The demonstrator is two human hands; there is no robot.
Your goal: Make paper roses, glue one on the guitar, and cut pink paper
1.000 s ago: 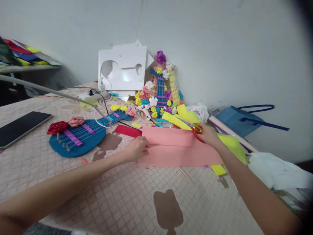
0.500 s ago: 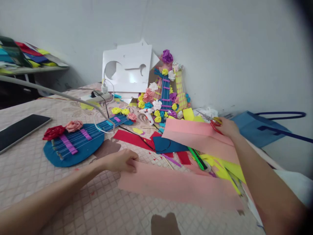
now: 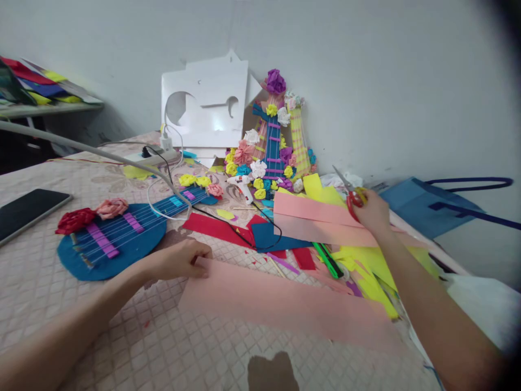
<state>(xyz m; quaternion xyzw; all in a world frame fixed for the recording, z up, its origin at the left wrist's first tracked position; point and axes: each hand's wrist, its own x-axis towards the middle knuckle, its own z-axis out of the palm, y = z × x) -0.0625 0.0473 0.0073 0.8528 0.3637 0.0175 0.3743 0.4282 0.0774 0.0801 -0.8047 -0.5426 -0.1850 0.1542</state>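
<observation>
My left hand [image 3: 183, 260] pinches the upper left corner of a long pink paper strip [image 3: 285, 301], which stretches to the right low over the table. Farther back at the right, my right hand [image 3: 372, 210] is closed round the red and yellow handles of a pair of scissors [image 3: 353, 196], blades pointing up and to the left. Under and beside that hand lies another pink paper piece [image 3: 313, 217] with a fold or overlapping layer. A blue paper guitar [image 3: 138, 231] with red, pink and yellow paper flowers lies left of my left hand.
A white glue gun [image 3: 241, 187] stands near the flowered paper guitars [image 3: 273, 144] at the wall. A green cutter [image 3: 328, 260] lies among yellow paper scraps [image 3: 366, 266]. A white cable [image 3: 101, 149] crosses the left side, above a phone [image 3: 35, 209]. A blue bag [image 3: 427, 209] sits at right.
My right hand has lifted the scissors slightly off the pink paper, blades now more upright. My left hand still holds the strip, and the view has shifted a little to the right.
</observation>
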